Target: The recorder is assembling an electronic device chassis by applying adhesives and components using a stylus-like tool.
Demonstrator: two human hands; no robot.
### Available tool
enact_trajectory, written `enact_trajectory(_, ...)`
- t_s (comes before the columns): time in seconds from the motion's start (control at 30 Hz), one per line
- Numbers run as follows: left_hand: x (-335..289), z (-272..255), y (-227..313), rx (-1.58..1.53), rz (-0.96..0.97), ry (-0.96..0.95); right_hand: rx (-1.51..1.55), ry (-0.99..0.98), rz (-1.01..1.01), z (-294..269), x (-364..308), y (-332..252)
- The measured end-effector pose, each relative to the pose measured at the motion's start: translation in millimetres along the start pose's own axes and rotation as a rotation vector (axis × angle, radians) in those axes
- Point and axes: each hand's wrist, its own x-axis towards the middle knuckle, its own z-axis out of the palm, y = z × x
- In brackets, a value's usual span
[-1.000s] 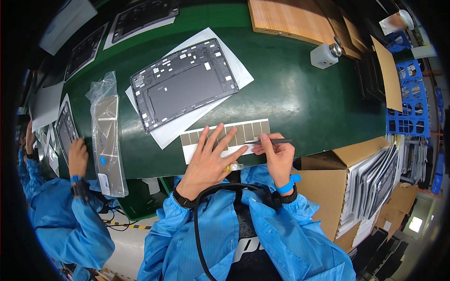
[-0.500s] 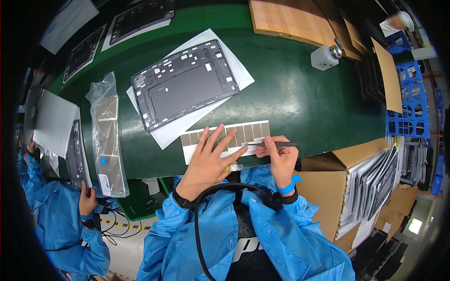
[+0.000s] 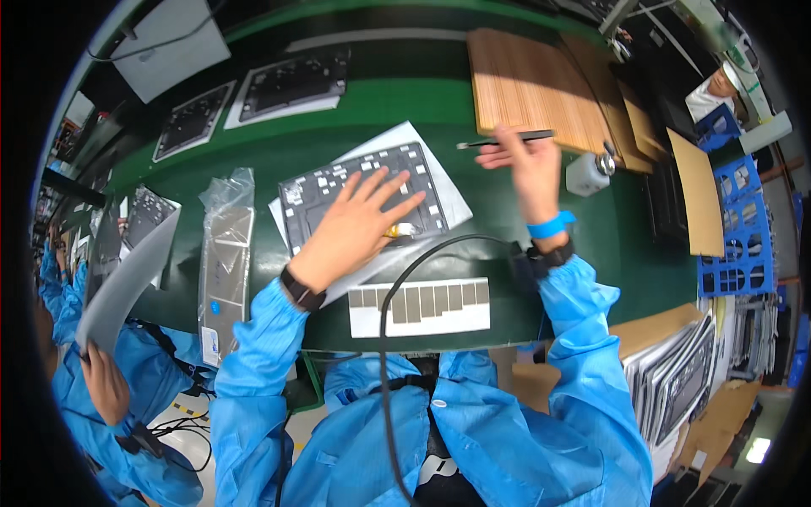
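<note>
My left hand (image 3: 359,221) lies with fingers spread over a dark rectangular panel (image 3: 319,190) dotted with small white patches; contact is hard to judge. A small yellow-and-clear item (image 3: 404,230) shows beneath its thumb; how it stays there is hidden. My right hand (image 3: 528,169) is raised right of the panel and closed on black tweezers (image 3: 537,135), whose tips point left. Something small and pale shows at the tips, too small to name. Near the front edge lies a white sheet (image 3: 422,328) with a row of grey-brown rectangular stickers.
White sheeting (image 3: 439,190) lies under the panel. Left of it is a clear plastic bag (image 3: 226,253) with grey-brown strips. A dispenser bottle (image 3: 587,175) stands beside a wooden board (image 3: 541,84). A black cable hangs across the view. At left a co-worker's hand (image 3: 106,384) holds a grey sheet.
Both my hands have moved forward off the sticker sheet, the left over the panel and the right up with the tweezers. The view has shifted. The co-worker's grey sheet has swung nearer.
</note>
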Motion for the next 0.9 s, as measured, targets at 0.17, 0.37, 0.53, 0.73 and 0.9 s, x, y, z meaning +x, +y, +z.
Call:
enact_trajectory(0.17,-10.4,37.2,-11.6,-0.041,0.008,-0.16,0.01,-0.053,0.088,27.9,27.9,83.2)
enact_trajectory(0.37,28.2,25.5,-38.8,-0.164,-0.072,-0.149,-0.001,-0.061,0.152,32.7,22.8,97.4)
enact_trajectory(0.53,41.9,38.4,-57.8,-0.098,-0.114,-0.044,-0.06,-0.07,0.161,36.0,24.7,104.7)
enact_trajectory(0.73,43.7,42.2,-62.5,-0.064,-0.118,-0.095,-0.063,-0.077,0.169,38.1,25.7,103.9)
enact_trajectory(0.9,48.2,41.3,-61.6,-0.066,-0.113,-0.1,-0.068,-0.061,0.157,35.8,26.5,103.4)
